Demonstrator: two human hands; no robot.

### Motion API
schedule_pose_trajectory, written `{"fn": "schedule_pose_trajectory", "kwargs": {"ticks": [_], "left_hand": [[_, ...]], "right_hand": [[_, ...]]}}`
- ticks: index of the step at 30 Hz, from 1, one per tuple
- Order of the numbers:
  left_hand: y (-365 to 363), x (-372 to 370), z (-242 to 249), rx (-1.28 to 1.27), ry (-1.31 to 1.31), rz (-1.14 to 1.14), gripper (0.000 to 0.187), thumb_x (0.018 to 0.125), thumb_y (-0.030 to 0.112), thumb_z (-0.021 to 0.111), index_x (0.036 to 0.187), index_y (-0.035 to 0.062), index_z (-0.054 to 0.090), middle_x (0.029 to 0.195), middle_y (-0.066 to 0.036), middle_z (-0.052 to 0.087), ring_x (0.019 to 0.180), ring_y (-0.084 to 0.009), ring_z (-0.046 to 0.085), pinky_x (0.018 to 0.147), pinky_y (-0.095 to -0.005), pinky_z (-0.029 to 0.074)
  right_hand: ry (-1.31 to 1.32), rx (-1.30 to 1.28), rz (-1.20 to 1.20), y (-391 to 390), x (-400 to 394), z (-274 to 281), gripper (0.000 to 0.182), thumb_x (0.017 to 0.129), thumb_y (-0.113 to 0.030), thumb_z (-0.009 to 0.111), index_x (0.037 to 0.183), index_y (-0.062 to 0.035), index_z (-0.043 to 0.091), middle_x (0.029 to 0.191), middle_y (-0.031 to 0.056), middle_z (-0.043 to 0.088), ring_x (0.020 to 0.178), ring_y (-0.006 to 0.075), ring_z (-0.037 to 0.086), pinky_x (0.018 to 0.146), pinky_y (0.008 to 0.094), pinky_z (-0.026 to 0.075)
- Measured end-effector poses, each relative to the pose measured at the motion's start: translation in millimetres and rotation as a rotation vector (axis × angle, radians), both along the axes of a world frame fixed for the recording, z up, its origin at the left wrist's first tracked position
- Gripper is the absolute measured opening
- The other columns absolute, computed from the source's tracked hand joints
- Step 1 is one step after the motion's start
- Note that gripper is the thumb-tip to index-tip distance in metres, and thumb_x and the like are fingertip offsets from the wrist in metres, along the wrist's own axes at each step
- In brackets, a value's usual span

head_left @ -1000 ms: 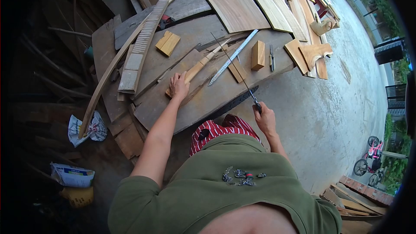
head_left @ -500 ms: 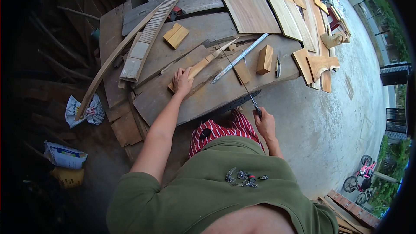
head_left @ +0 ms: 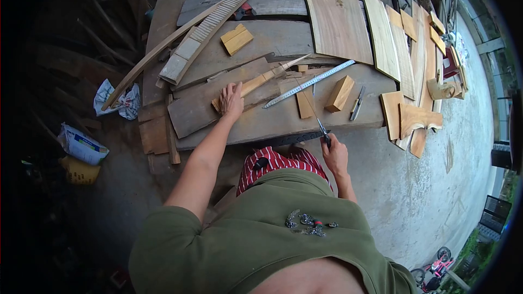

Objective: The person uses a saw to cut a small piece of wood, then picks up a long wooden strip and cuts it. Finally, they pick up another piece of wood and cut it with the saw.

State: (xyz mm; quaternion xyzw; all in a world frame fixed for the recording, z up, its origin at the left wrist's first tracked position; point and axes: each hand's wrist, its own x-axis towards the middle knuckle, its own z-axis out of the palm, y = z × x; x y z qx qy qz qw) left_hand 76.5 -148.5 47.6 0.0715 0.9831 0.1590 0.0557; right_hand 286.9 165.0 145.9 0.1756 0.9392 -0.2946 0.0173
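Note:
My left hand (head_left: pixel 231 100) is closed over the near end of a tapered wooden piece (head_left: pixel 259 80), pressing it down on the plank bench (head_left: pixel 218 137). That piece narrows to a thin point at its far end. In my right hand (head_left: pixel 335 158) is the dark handle of a hand saw (head_left: pixel 321 125), held at the bench's near edge. Its narrow blade appears nearly edge-on, pointing away over a small flat wood offcut (head_left: pixel 304 104). Between my hands lies a steel ruler (head_left: pixel 310 83). A wooden block (head_left: pixel 339 93) and a pen-like tool (head_left: pixel 358 103) rest to the right.
A grooved wood block (head_left: pixel 236 39) sits farther back. Beyond it are a slatted strip (head_left: pixel 218 19) and a long curved wooden strip (head_left: pixel 147 61). Wide boards (head_left: pixel 340 19) and cut pieces (head_left: pixel 419 120) line the right. Bags (head_left: pixel 81 144) stand on the floor at left.
The head view has shifted, so the bench appears farther right and turned slightly. My left hand stays on the wooden piece. The saw remains in my right hand, its blade now less distinct.

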Motion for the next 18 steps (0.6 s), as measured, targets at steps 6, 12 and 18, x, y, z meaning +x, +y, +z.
{"fn": "schedule_pose_trajectory", "kwargs": {"ticks": [6, 12, 18], "left_hand": [[22.6, 29.9, 7.8, -0.155, 0.108, 0.173, 0.074, 0.08, 0.019, 0.073, 0.145, 0.012, 0.039, 0.142, -0.009, 0.037, 0.128, -0.0315, 0.038, 0.107, -0.0461, 0.033], [26.7, 55.9, 7.4, -0.193, -0.037, 0.281, 0.081, 0.081, 0.024, 0.072, 0.149, 0.0098, 0.031, 0.154, -0.01, 0.026, 0.139, -0.0319, 0.029, 0.116, -0.0444, 0.025], [34.1, 50.4, 20.3, -0.18, -0.212, 0.297, 0.086, 0.082, 0.024, 0.069, 0.153, 0.0079, 0.023, 0.161, -0.01, 0.015, 0.147, -0.0305, 0.017, 0.12, -0.0418, 0.02]], "right_hand": [[0.045, -0.071, 0.13, 40.4, -27.5, -10.8, 0.021, 0.092, -0.027, 0.06, 0.091, -0.0059, 0.058, 0.071, 0.0243, 0.062, 0.072, 0.0458, 0.062, 0.062, 0.0527, 0.047], [-0.058, -0.114, 0.226, 72.1, -52.3, -33.2, 0.024, 0.092, -0.027, 0.06, 0.092, -0.0029, 0.058, 0.075, 0.0282, 0.062, 0.076, 0.0491, 0.061, 0.066, 0.0548, 0.047], [-0.096, -0.171, 0.275, 91.6, -63.9, -45.5, 0.027, 0.093, -0.026, 0.059, 0.096, 0.0001, 0.058, 0.076, 0.0299, 0.061, 0.078, 0.0497, 0.061, 0.067, 0.0542, 0.046]]}}
